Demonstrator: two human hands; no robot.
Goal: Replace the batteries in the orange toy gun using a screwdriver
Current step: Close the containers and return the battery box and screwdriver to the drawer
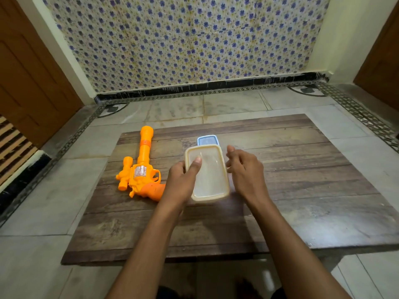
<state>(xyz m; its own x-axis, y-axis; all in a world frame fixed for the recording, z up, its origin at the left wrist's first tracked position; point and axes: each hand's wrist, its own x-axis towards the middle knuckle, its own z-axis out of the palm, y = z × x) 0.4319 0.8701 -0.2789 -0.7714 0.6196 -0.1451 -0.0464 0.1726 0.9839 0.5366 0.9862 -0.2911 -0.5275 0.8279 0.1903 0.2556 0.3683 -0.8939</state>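
Observation:
The orange toy gun lies flat on the left part of the wooden board, barrel pointing away from me. A cream translucent plastic box with its lid on sits at the board's middle. My left hand grips the box's left rim, thumb pressed on top of the lid. My right hand rests against the box's right side with fingers curled at the rim. No screwdriver or batteries show; the box's contents are hidden by the cloudy lid.
A smaller blue-lidded box stands just behind the cream box. The board lies on a pale tiled floor. A patterned cloth hangs on the wall ahead, with wooden doors at both sides.

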